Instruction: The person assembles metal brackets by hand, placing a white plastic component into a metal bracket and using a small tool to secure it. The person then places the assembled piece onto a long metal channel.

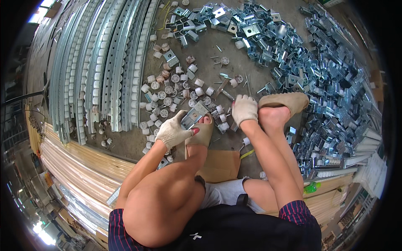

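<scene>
From my head view: the left hand (173,130), in a white knit glove, grips a shiny silver rectangular metal bracket (193,117), thumb on the near side, fingers at its far left edge. The bracket sits just over the toe end of the beige left shoe (204,136); can't tell if it rests on it. A reddish patch shows at the thumb.

The right hand (245,109), same kind of glove, has its fingers curled, knuckles up, just left of the beige right shoe (287,100). A narrow brown-and-silver bar-shaped tool (227,94) runs up to it; I can't tell whether the hand is gripping that.

Around the bracket, on the grey concrete floor (205,48): small white plastic spoked wheels (167,101), mostly left of and beyond it. Thin silver metal pins (218,48) lie farther out. Big heap of bluish-silver folded metal brackets (335,83) on the right, curving round to the far side. Long silver metal rails (125,62), some lined with white rollers, side by side upper left. Flat brown cardboard piece (220,165) between the legs. Long pale tan wrapped lengths (79,157) lower left. Bright green object (312,187) lower right, too small to identify.
</scene>
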### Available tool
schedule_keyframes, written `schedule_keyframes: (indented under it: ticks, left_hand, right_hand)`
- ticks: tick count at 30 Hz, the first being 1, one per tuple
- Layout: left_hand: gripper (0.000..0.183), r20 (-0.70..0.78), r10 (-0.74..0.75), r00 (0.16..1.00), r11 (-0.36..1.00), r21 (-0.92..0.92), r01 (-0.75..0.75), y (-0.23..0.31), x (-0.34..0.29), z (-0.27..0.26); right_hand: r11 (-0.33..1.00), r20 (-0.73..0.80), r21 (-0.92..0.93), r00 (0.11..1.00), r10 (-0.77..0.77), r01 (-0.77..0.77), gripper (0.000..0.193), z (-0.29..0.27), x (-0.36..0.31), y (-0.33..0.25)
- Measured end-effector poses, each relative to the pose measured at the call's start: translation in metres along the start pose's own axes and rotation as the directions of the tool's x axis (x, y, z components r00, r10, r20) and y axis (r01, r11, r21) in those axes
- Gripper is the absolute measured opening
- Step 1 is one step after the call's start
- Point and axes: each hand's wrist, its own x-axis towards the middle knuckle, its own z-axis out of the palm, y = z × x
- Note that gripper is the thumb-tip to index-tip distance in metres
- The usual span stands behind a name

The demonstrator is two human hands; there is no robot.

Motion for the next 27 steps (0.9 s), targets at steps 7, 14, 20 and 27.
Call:
schedule_keyframes:
  ticks: [7,14,20,27]
  left_hand:
    - [0.083,-0.087,0.063,0.994,0.995,-0.073,-0.07,-0.005,-0.004,0.003]
    - [0.076,-0.067,0.029,0.997,0.997,-0.07,-0.033,-0.004,-0.009,-0.001]
    - [0.073,-0.091,0.059,0.994,0.994,-0.085,-0.067,-0.004,-0.013,-0.004]
    - [0.064,-0.136,0.09,0.987,0.994,-0.043,-0.096,-0.003,-0.009,-0.006]
  right_hand:
    - [0.986,0.09,0.15,0.992,-0.083,0.069,0.036,0.008,0.001,0.014]
    - [0.033,0.107,0.994,0.974,-0.197,-0.103,0.033,-0.042,-0.066,0.005]
    - [0.162,-0.055,0.987,0.976,0.21,0.021,0.044,-0.058,-0.09,0.021]
    - [0.491,-0.147,0.853,0.984,-0.097,0.176,0.047,-0.058,-0.096,0.016]
